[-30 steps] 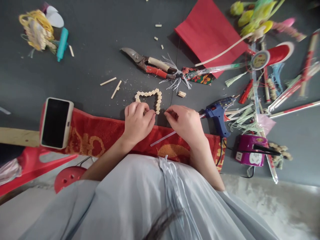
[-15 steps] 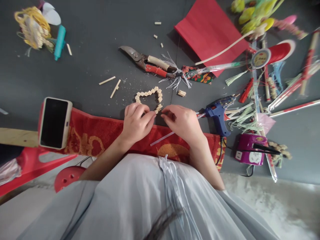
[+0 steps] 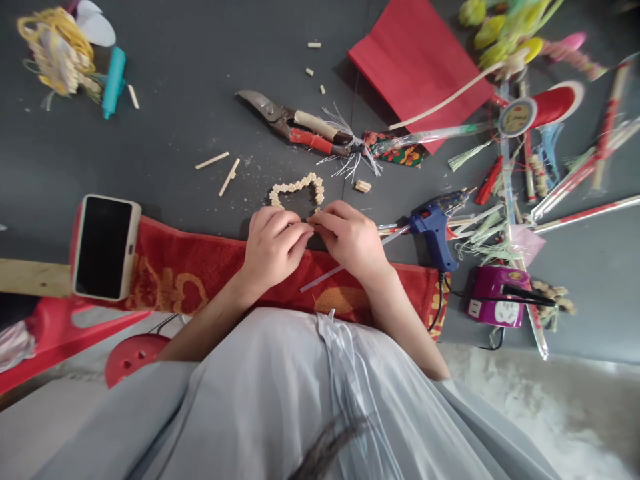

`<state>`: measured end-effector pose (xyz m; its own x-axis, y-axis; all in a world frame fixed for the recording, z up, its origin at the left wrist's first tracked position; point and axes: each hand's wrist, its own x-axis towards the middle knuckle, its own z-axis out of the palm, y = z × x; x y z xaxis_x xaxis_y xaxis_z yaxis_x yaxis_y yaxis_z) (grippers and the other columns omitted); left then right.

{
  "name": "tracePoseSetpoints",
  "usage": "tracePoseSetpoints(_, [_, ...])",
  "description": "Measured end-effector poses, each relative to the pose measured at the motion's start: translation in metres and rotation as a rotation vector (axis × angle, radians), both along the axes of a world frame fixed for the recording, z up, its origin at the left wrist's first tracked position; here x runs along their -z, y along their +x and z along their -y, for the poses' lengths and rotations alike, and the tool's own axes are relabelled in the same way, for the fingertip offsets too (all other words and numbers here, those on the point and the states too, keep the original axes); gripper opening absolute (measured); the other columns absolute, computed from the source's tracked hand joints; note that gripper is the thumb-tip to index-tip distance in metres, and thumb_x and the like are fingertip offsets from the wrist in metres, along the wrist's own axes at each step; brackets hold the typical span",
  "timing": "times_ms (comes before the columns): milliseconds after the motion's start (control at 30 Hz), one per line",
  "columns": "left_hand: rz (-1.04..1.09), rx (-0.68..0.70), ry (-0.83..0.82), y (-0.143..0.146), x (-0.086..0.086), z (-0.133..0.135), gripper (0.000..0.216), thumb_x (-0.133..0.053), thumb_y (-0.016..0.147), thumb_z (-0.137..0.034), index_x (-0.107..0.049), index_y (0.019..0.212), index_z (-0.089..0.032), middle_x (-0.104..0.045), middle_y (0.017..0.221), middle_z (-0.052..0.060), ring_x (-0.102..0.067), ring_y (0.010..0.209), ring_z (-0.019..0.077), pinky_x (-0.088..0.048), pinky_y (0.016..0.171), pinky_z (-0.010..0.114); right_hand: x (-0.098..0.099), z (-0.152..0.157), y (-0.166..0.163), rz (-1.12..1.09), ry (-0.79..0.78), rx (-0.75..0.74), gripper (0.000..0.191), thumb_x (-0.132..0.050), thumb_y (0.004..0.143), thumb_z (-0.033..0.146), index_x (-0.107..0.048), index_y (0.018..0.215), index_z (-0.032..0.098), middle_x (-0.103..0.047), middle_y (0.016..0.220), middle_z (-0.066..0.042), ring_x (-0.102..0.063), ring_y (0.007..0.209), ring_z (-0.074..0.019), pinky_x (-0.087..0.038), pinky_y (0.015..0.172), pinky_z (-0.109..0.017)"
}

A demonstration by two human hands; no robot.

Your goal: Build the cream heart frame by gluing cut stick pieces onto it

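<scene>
A chain of small cream bead-like pieces (image 3: 299, 183), bent into a loop, lies on the dark table just beyond my fingers. My left hand (image 3: 273, 243) is closed at its lower left part, thumb and forefinger pinched together. My right hand (image 3: 347, 237) meets it from the right, fingertips pinched at the loop's lower right end. Both sets of fingertips touch or nearly touch, and what lies between them is hidden. A short bundle of cream sticks (image 3: 363, 187) lies beyond my right hand. To the right rests a blue glue gun (image 3: 433, 230) with a clear glue stick (image 3: 323, 278) reaching under my right hand.
Pruning shears (image 3: 290, 123) lie beyond the loop, near red paper (image 3: 417, 60). A phone (image 3: 107, 247) rests on the red towel (image 3: 170, 267) along the table edge. At right are a red ribbon spool (image 3: 555, 105), a purple power adapter (image 3: 497, 293), tassels and straws.
My right hand has moved left, bringing its fingertips against my left hand's at the loop's near end. My left hand stays at the loop. The view has shifted slightly.
</scene>
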<state>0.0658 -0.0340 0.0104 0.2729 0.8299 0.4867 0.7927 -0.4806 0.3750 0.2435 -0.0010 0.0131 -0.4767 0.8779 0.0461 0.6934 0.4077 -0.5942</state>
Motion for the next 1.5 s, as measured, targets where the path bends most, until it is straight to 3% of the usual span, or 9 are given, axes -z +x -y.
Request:
tracePoseSetpoints(167, [0.309,0.135,-0.153,-0.01,-0.028,-0.002,0.006,-0.068,0.091,-0.021,-0.069,0.085,-0.023,-0.069,0.083,-0.001,-0.063,0.083,0.0138,-0.052,0.082,0.031,0.005,0.002,0.001,-0.046,-0.005,-0.002,0.027,-0.049,0.098,0.018,-0.075,0.104,0.024,-0.069,0.102,-0.007,-0.065,0.089,-0.0171,-0.05,0.079,-0.028])
tracePoseSetpoints(367, [0.482,0.385,-0.664,-0.03,-0.078,0.003,0.015,-0.068,0.091,-0.025,-0.071,0.076,-0.025,-0.067,0.073,-0.002,-0.062,0.073,0.0126,-0.052,0.071,0.027,0.001,0.003,0.0,-0.015,0.004,0.016,0.028,-0.049,0.098,0.016,-0.075,0.105,0.023,-0.069,0.103,-0.007,-0.065,0.088,-0.0164,-0.05,0.077,-0.027])
tracePoseSetpoints(467, [0.386,0.363,-0.879,-0.036,-0.084,0.003,0.019,-0.067,0.087,-0.023,-0.068,0.068,-0.025,-0.066,0.07,-0.002,-0.06,0.068,0.0119,-0.049,0.065,0.025,-0.003,0.003,0.0,0.033,0.013,0.013,0.031,-0.046,0.098,0.015,-0.075,0.106,0.021,-0.069,0.105,-0.009,-0.064,0.086,-0.0166,-0.05,0.075,-0.028])
tracePoseSetpoints(633, [-0.051,0.282,-1.074,-0.048,-0.068,0.002,0.025,-0.063,0.073,-0.015,-0.053,0.052,-0.021,-0.056,0.057,-0.006,-0.049,0.053,0.01,-0.034,0.053,0.024,-0.008,0.003,0.001,0.132,0.059,0.036,0.035,-0.046,0.091,0.011,-0.074,0.108,0.022,-0.068,0.106,-0.009,-0.064,0.083,-0.0159,-0.05,0.071,-0.027])
tracePoseSetpoints(900, [-0.548,-0.609,-0.668,-0.077,-0.075,-0.007,0.017,-0.056,0.081,-0.031,-0.062,0.068,-0.022,-0.064,0.07,0.006,-0.053,0.065,0.0235,-0.022,0.056,0.033,-0.012,0.004,-0.003,0.176,0.047,0.096,0.03,-0.046,0.095,0.017,-0.074,0.105,0.019,-0.068,0.107,-0.01,-0.063,0.079,-0.0158,-0.047,0.065,-0.027])
tracePoseSetpoints(1033, [-0.511,-1.001,-0.537,-0.089,-0.082,-0.013,0.028,-0.053,0.081,-0.028,-0.074,0.095,-0.016,-0.073,0.089,0.015,-0.063,0.08,0.0322,-0.034,0.065,0.039,-0.011,0.005,-0.004,0.172,0.035,0.118,0.03,-0.046,0.095,0.016,-0.073,0.107,0.02,-0.067,0.109,-0.01,-0.062,0.079,-0.0156,-0.047,0.066,-0.028])
tracePoseSetpoints(1100, [-0.407,-1.063,-0.452,-0.09,-0.082,-0.015,0.04,-0.055,0.077,-0.02,-0.074,0.112,-0.015,-0.075,0.094,0.015,-0.066,0.091,0.0373,-0.044,0.075,0.048,-0.01,0.005,-0.004,0.17,0.034,0.117,0.03,-0.047,0.095,0.017,-0.073,0.109,0.021,-0.067,0.11,-0.01,-0.062,0.079,-0.0152,-0.047,0.066,-0.027])
tracePoseSetpoints(1233, [-0.34,-0.856,-0.382,-0.081,-0.074,-0.017,0.061,-0.057,0.078,-0.016,-0.059,0.139,-0.015,-0.075,0.107,0.016,-0.063,0.112,0.0423,-0.048,0.094,0.06,-0.01,0.005,-0.003,0.166,0.049,0.085,0.03,-0.047,0.097,0.018,-0.073,0.112,0.021,-0.067,0.114,-0.011,-0.062,0.08,-0.015,-0.049,0.067,-0.027])
tracePoseSetpoints(1500, [-0.188,-0.005,-0.433,-0.046,-0.045,-0.062,0.032,-0.056,0.091,-0.023,-0.068,0.12,-0.024,-0.067,0.118,0.009,-0.056,0.116,0.0321,-0.044,0.104,0.05,-0.007,0.003,0.0,0.137,0.048,0.088,0.031,-0.047,0.097,0.019,-0.071,0.117,0.022,-0.067,0.117,-0.011,-0.066,0.085,-0.017,-0.053,0.071,-0.029])
